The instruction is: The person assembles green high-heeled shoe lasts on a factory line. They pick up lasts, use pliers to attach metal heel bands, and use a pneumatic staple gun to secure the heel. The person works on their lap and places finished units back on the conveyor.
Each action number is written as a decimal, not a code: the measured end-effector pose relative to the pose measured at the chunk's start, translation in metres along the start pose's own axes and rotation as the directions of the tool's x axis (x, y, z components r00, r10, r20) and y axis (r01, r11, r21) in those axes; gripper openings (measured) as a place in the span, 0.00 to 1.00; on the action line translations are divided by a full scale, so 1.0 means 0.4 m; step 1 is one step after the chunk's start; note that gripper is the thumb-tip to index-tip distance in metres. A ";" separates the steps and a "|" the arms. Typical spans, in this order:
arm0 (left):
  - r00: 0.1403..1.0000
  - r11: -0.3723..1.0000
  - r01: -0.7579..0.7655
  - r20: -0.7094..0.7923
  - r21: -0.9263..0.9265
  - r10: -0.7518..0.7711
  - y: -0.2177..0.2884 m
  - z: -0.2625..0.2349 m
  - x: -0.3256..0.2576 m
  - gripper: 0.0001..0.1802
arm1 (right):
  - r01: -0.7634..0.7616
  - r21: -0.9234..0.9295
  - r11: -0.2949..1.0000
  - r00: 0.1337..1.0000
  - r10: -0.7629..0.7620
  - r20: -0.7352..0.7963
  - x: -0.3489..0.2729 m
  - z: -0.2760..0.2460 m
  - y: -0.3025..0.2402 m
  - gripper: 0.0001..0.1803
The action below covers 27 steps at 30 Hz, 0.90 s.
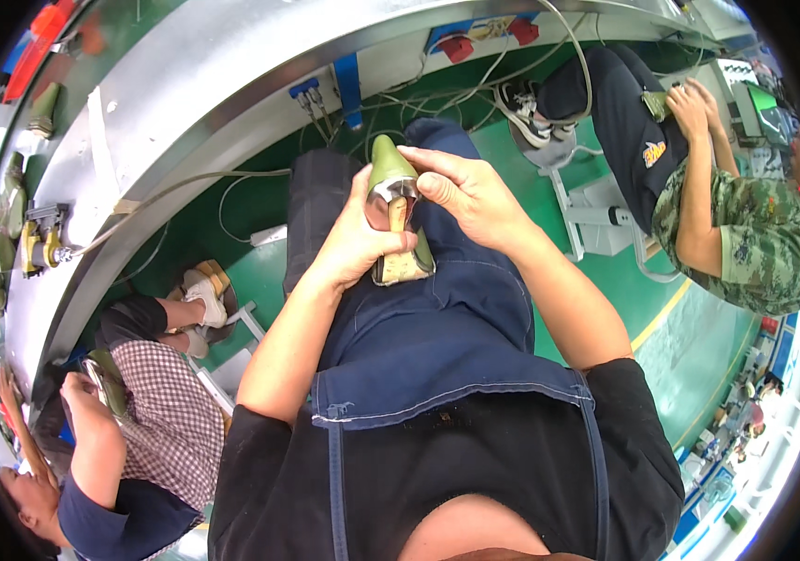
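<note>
An olive-green shoe upper [390, 164] with a pointed toe is held above my lap, its toe pointing away from me. A shiny band crosses it behind the toe, and a tan, wood-like strip [398, 215] shows in its opening. The near end has a pale, rough-looking edge [403, 270]. My left hand [360, 238] is wrapped around the left side, thumb lying across the opening. On the right, my right hand [461, 192] is closed on the part near the toe, its thumb bent at the shiny band. Its fingertips are partly hidden.
A curved metal bench [203, 84] runs across the upper left, bearing a yellow-and-grey clamp-like device [42, 241] and several green shoe pieces [9, 210]. Cables [461, 98] hang beneath it. One co-worker sits at right [736, 234], another at lower left [171, 383].
</note>
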<state>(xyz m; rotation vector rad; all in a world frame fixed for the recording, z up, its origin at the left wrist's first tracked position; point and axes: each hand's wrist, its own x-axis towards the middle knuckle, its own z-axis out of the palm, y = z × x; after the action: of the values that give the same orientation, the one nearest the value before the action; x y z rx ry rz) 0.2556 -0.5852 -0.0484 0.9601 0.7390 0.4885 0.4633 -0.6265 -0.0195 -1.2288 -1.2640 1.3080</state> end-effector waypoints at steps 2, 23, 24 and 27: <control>1.000 0.998 0.010 0.027 -0.057 -0.008 -0.008 -0.004 0.000 0.64 | 0.077 -0.114 0.990 0.994 -0.086 -0.070 0.009 0.012 0.015 0.28; 0.999 0.849 -0.032 -0.025 -0.527 0.022 -0.127 -0.061 -0.010 0.43 | -0.011 -0.074 0.997 0.999 0.013 0.037 -0.077 0.143 0.217 0.66; 0.999 0.860 -0.048 -0.027 -0.508 0.040 -0.127 -0.062 -0.017 0.42 | -0.032 -0.099 0.995 0.998 0.037 0.050 -0.085 0.144 0.207 0.67; 0.990 0.882 -0.068 -0.140 -0.466 0.002 -0.095 -0.050 -0.022 0.40 | -0.084 -0.125 0.989 0.994 0.092 0.064 -0.084 0.149 0.176 0.70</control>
<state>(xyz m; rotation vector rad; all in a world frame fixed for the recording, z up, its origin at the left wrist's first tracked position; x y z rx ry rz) 0.2368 -0.5987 -0.0855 0.4864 0.6814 0.7328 0.4089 -0.6694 -0.0888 -1.3480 -1.3695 1.3639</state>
